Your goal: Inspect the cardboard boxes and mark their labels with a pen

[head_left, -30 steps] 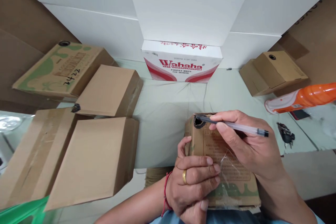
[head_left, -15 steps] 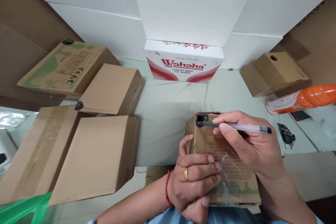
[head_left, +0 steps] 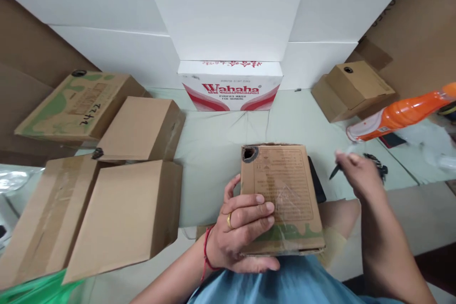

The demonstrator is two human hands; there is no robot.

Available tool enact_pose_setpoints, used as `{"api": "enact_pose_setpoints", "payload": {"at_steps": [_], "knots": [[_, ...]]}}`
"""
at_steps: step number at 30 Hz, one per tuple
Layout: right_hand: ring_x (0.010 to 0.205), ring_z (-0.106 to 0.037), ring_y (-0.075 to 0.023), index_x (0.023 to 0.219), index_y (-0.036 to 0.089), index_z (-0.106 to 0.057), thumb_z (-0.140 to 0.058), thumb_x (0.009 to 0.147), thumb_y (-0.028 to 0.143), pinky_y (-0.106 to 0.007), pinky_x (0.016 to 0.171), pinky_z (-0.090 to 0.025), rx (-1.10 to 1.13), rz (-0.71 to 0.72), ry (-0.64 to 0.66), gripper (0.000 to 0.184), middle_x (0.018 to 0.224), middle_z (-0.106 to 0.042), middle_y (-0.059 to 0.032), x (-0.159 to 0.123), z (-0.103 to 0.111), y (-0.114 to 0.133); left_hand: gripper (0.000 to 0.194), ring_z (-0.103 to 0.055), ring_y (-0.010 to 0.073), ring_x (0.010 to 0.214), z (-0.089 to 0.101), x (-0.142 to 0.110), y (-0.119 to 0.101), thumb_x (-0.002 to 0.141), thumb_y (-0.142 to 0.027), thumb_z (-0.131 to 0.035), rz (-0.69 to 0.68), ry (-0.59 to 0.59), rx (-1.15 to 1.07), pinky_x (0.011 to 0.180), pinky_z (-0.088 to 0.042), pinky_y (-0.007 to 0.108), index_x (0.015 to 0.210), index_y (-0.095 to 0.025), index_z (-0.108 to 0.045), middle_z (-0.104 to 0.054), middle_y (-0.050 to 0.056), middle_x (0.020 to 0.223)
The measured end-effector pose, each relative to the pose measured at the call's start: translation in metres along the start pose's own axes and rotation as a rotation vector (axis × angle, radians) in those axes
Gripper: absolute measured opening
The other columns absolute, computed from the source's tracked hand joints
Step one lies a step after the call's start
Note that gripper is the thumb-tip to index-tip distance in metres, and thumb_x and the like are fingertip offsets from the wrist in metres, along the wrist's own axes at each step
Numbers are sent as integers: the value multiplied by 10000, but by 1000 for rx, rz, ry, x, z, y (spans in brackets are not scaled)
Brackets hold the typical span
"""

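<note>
In the head view, a printed cardboard box [head_left: 288, 180] is held at the near edge of the table [head_left: 213, 166], just in front of blue clothing [head_left: 263, 280], by the left hand [head_left: 242, 230], whose grip is closed around its left side with fingers laid across the face. A dark-rimmed hole [head_left: 250, 154] is seen in the box's upper-left corner. To the box's right, a pen [head_left: 335, 171] is pinched narrowly, tip slanting down, in the slightly blurred right hand [head_left: 358, 171], near some keys [head_left: 382, 170] and an orange bottle [head_left: 409, 111].
</note>
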State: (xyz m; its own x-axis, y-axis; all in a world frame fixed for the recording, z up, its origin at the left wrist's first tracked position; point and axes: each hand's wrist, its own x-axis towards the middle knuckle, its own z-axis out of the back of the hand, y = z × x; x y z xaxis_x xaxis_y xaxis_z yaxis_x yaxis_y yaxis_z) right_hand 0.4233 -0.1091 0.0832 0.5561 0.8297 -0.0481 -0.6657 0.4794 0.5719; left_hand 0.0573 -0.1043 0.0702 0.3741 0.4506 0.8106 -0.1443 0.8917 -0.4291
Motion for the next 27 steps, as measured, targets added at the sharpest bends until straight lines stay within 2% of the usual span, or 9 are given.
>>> {"api": "enact_pose_setpoints", "payload": {"at_steps": [2,5,8,10,11,13,17,22,27], "knots": [[545,-481,-167,556,255,-471,-584,985,576,-302,564,-354,-285,-77,202,547,499,-456,21,6,-7,-37,506,-766,261,972,-1,1,0,1024,-641,-636,-2,-1,14,1301,-420,649,1286,-217,-724,-842,56,990],[606,-578,-218,567,240,-571,-638,959,456,-321,610,-380,-416,-168,263,452,526,-554,-26,9,-22,-67,482,-768,265,1003,-4,3,-4,1036,-619,-626,-2,-14,38,1302,-430,635,1268,-208,-725,-841,64,1003],[835,-722,-320,1020,93,-769,-582,1022,426,-367,729,-466,-496,-221,211,382,814,-747,-166,2,-36,-74,463,-765,267,1043,-8,4,-7,1040,-600,-637,4,-26,59,1306,-437,614,1224,-185,-728,-834,77,1002],[1062,-736,-368,1390,-7,-636,-500,1082,438,-408,858,-505,-523,-194,171,558,1115,-761,-271,-10,-45,-69,463,-766,267,1046,-9,4,-8,1035,-601,-644,5,-39,76,1297,-450,608,1224,-187,-732,-830,74,996],[1159,-715,-378,1479,-5,-569,-475,1099,459,-421,918,-509,-529,-160,169,607,1231,-732,-291,-19,-50,-64,464,-768,267,1040,-10,3,-9,1033,-606,-644,8,-48,85,1292,-457,607,1232,-196,-733,-829,69,992],[1269,-660,-387,1490,48,-577,-505,1091,513,-430,1000,-505,-534,-76,206,617,1326,-692,-277,-39,-60,-53,464,-772,265,1025,-13,3,-9,1032,-614,-640,10,-61,98,1282,-466,609,1244,-213,-734,-827,59,982],[1269,-610,-444,1397,44,-646,-659,994,538,-480,1028,-515,-546,-11,269,637,1291,-667,-281,-69,-80,-36,456,-771,254,1002,-18,4,-10,1032,-619,-635,9,-87,109,1290,-458,611,1213,-212,-736,-820,49,955],[1234,-616,-486,1401,-5,-615,-709,926,535,-537,1075,-501,-506,-91,219,725,1284,-631,-312,-68,-90,-35,476,-771,249,997,-20,5,-10,1035,-632,-623,5,-93,107,1301,-443,609,1217,-206,-731,-830,54,966],[1156,-680,-401,1432,46,-569,-728,859,573,-479,1017,-554,-426,-142,145,795,1303,-606,-266,-59,-81,-42,648,-768,287,1164,-14,-4,-5,1024,-716,-595,-20,-10,63,1333,-375,637,1420,-207,-645,-819,103,1142]]}}
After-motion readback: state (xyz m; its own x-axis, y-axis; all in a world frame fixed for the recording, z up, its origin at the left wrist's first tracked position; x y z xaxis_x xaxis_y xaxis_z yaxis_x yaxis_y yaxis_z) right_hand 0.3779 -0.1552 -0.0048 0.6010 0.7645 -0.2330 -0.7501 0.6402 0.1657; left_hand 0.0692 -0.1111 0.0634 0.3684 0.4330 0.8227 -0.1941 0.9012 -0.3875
